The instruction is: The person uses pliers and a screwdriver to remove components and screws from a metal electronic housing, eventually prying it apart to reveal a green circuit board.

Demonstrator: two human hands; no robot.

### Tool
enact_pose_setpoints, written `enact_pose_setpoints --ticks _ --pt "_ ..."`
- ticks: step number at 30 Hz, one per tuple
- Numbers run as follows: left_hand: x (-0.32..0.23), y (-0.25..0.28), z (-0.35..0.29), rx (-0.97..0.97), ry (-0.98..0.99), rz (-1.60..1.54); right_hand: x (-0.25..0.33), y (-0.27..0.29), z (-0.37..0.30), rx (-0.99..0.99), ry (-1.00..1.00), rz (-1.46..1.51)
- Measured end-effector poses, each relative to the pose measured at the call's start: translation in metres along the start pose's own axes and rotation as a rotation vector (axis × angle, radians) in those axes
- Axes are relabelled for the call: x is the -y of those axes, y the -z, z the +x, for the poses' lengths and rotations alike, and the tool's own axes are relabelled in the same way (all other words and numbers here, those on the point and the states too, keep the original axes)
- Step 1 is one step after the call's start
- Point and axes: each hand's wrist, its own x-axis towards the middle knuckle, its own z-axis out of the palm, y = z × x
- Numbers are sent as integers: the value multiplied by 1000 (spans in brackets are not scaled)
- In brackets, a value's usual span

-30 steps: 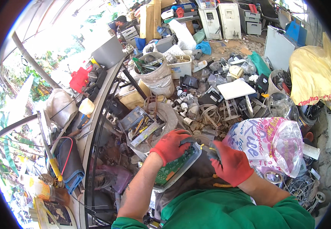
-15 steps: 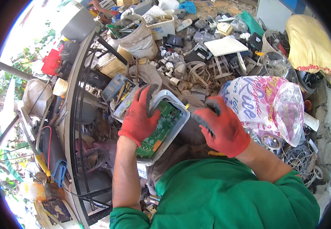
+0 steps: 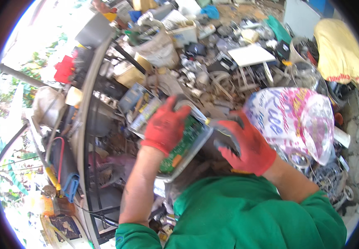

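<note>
My left hand [image 3: 165, 126], in a red glove with dark fingertips, grips the upper left rim of a shallow grey plastic housing [image 3: 200, 143]. Inside the housing lies a green circuit board [image 3: 173, 159] with an orange patch near its lower end. My right hand [image 3: 248, 143], gloved the same way, is curled at the housing's right side. A small yellow tip [image 3: 207, 121] shows at its index finger, with a thin line trailing toward the palm. Blur hides what this thin piece is. The housing rests tilted over my lap.
A printed plastic sack [image 3: 289, 120] stands right of my right hand, above tangled cables [image 3: 328, 176]. A blue-grey box of tools [image 3: 134, 99] sits beyond my left hand. A black metal frame [image 3: 89, 145] runs along the left. Ahead are a bucket [image 3: 158, 52] and heaped electronic scrap.
The whole view has shifted, so the scene sits slightly farther right. My right thumb and index finger are wider apart. The housing stays in my left hand.
</note>
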Motion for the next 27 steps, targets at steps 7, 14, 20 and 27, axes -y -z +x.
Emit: enact_pose_setpoints --ticks 7,14,20,27 --pt "-11 4 11 129 -17 288 -8 3 1 22 139 -262" --pt "-5 -4 14 125 14 219 -2 -3 -6 57 -242 -40" --pt "-6 -9 8 69 32 201 -1 0 2 -102 26 -104" --pt "-4 -15 -2 -251 -48 129 -12 3 1 25 214 -275"
